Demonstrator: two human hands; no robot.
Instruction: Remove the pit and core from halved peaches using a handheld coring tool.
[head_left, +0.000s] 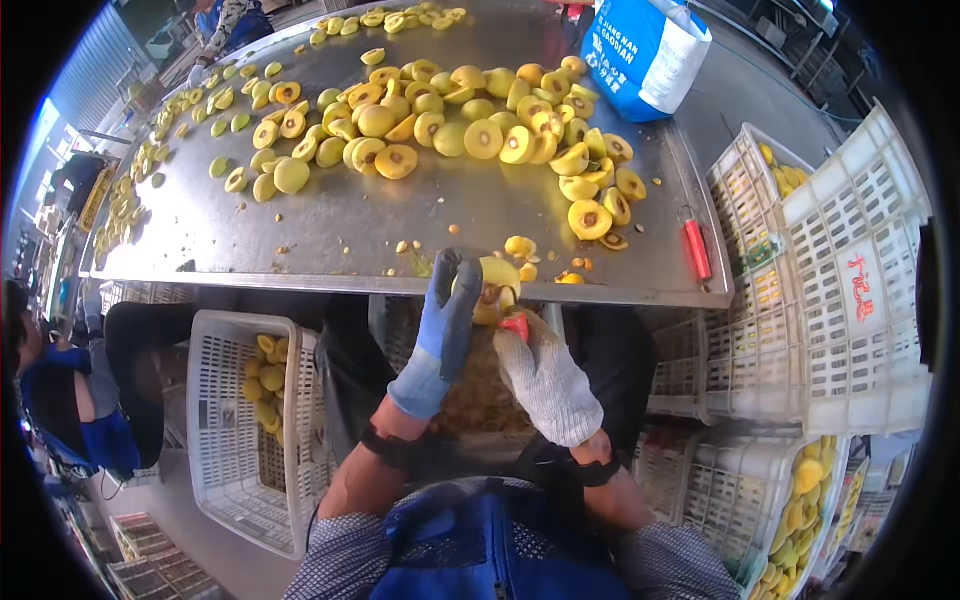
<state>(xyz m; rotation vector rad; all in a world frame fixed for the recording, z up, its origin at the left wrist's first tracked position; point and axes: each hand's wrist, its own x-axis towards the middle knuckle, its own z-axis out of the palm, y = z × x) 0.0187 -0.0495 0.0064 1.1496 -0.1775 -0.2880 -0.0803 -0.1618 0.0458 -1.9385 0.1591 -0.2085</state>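
In a blue and dark grey coated glove, my left hand (448, 322) holds a yellow peach half (499, 274) by its side, at the table's front edge. My right hand (547, 379), in a white knitted glove, grips a small tool by its red handle (515, 325). The tool's working end meets the brown pit area of the fruit; its exact shape is partly hidden. Just beyond the fruit, yellow scraps (520, 246) and pit pieces lie on the metal table (360, 225). Many cut peach halves (396, 161) are spread across the tabletop, some with pits showing.
A red-handled tool (696, 249) lies near the table's right edge, below a blue and white bag (637, 60). White plastic crates (855, 300) stack at right. Left of my legs stands a crate (225, 420) holding peaches (266, 379). Co-workers sit at left and far left.
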